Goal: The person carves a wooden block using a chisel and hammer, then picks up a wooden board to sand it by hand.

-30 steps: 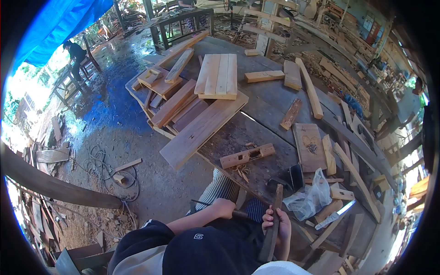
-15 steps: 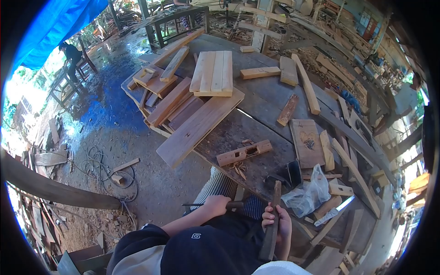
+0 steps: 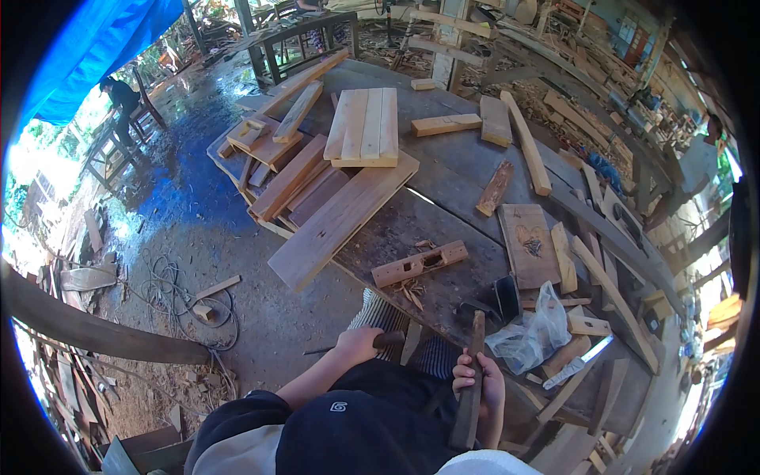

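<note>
My left hand (image 3: pixel 358 346) is closed round a chisel-like tool (image 3: pixel 389 339), its thin dark blade pointing left and its thick handle end to the right, over my lap. My right hand (image 3: pixel 484 378) grips a long wooden bar (image 3: pixel 469 412), held nearly upright in front of my body. Beyond both hands, a reddish wood block (image 3: pixel 420 264) with cut holes lies on the dark workbench (image 3: pixel 451 229), with shavings beside it. A dark clamp-like object (image 3: pixel 480 309) and a clear plastic bag (image 3: pixel 532 340) are near my right hand.
Stacked boards (image 3: pixel 340 222) overhang the bench's left edge. A saw-like blade (image 3: pixel 578 363) and long wood strips (image 3: pixel 613 305) lie at right. One person (image 3: pixel 123 103) is at far left by a chair, another (image 3: pixel 701 162) at far right. Cables (image 3: pixel 186 301) coil on the floor.
My left hand has moved slightly left and up with the chisel-like tool, whose blade now tilts. A person has come into view at the far right. My right hand is nearly unchanged.
</note>
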`<state>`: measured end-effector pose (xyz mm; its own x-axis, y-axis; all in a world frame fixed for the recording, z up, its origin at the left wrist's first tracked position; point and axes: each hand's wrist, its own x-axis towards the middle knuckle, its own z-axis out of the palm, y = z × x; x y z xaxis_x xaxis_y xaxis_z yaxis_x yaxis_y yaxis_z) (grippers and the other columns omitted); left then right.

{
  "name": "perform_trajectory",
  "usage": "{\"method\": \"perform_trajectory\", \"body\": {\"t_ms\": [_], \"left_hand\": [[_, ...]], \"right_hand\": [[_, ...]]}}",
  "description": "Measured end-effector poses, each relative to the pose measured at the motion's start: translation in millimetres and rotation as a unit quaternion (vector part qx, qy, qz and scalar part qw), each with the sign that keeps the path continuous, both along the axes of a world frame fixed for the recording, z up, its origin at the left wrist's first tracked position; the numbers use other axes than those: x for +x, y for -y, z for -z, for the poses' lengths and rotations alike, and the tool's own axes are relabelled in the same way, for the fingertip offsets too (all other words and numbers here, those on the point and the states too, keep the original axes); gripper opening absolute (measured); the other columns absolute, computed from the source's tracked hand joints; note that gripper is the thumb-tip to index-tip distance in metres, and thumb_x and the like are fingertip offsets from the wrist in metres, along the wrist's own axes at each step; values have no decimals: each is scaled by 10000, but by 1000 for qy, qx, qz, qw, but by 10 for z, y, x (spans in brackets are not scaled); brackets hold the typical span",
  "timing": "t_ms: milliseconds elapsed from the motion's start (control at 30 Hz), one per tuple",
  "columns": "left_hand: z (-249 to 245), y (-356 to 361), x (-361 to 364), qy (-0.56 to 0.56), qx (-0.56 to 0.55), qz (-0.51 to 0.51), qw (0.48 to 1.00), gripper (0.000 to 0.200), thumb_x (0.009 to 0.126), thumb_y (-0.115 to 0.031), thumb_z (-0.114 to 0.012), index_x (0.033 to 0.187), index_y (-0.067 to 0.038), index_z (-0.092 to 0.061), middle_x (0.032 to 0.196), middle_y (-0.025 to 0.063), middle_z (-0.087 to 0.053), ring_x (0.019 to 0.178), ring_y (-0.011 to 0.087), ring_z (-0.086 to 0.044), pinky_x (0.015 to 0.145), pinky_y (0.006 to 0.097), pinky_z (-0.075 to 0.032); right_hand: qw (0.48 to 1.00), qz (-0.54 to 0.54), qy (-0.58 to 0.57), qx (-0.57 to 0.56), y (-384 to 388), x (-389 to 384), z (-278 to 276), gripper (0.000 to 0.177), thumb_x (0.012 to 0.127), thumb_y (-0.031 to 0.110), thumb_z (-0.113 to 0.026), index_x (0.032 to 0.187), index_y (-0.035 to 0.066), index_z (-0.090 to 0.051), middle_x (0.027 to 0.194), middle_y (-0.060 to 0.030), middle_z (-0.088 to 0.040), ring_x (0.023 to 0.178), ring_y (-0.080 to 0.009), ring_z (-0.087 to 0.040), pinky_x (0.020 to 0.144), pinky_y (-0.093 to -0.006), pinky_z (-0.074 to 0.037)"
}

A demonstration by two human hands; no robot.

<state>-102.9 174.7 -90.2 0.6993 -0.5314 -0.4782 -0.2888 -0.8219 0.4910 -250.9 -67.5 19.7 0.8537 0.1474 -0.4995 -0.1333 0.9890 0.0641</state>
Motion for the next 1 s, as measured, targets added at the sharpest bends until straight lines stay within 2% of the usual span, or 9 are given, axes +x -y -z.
{"method": "perform_trajectory", "body": {"t_ms": [233,433,533,600,633,700,833,967,1000], "left_hand": [[48,-75,38,-7,-21,-2,1000,336,813,-293,-690,1128,-191,-636,1063,87,-684,1053,293,-635,857,441,-508],[-340,-2,98,-47,-58,65,995,334,800,-330,-714,1053,-124,-642,989,122,-689,1006,317,-644,841,448,-498],[-790,199,61,-82,-158,90,980,351,830,-378,-716,1003,-82,-643,897,157,-677,915,344,-652,767,428,-490],[-1060,384,17,-70,-245,76,964,288,833,-310,-746,949,-64,-649,821,151,-669,816,344,-657,712,392,-490],[-1183,460,18,-74,-247,90,962,288,833,-310,-746,949,-64,-649,821,151,-669,816,344,-657,712,392,-490],[-1332,626,-19,-42,-361,56,930,261,829,-265,-750,919,-51,-631,755,171,-649,733,380,-642,652,413,-484],[-1250,831,58,9,-388,-1,922,284,813,-275,-771,949,-56,-651,759,175,-660,733,362,-663,636,392,-503],[-1430,838,117,20,-346,22,938,277,803,-269,-777,943,-57,-667,765,179,-666,742,351,-673,645,386,-510],[-1448,829,118,29,-334,12,942,264,810,-247,-780,948,-48,-674,756,151,-668,704,270,-685,636,350,-505]], "right_hand": [[1000,2,1,0,-3,15,-18,251,958,163,-524,1131,-18,-542,941,-57,-550,734,-129,-497,605,-251,-449],[1000,4,-5,1,19,52,-45,250,954,160,-523,1128,-18,-547,942,-59,-553,740,-130,-499,602,-252,-451],[1000,4,-8,-7,25,40,-50,249,959,165,-505,1132,-12,-532,964,-62,-555,755,-132,-503,599,-255,-455],[1000,6,-14,5,55,15,-32,249,967,173,-485,1139,-4,-512,993,-65,-556,769,-139,-509,599,-258,-459],[1000,20,-15,2,67,24,-29,249,967,173,-485,1139,-4,-512,993,-65,-556,769,-139,-509,599,-258,-459],[999,20,-35,-3,58,8,-28,215,976,174,-476,1137,32,-486,1000,-95,-551,792,-176,-506,595,-282,-457],[995,19,-63,-72,14,3,24,214,986,179,-471,1115,9,-488,991,-101,-554,804,-189,-523,609,-284,-466],[994,12,-62,-86,17,17,7,263,998,191,-457,1088,-54,-490,976,-112,-549,801,-193,-532,636,-299,-485],[994,16,-65,-87,17,17,-2,263,998,191,-457,1088,-54,-490,976,-112,-549,801,-193,-532,636,-299,-485]]}}
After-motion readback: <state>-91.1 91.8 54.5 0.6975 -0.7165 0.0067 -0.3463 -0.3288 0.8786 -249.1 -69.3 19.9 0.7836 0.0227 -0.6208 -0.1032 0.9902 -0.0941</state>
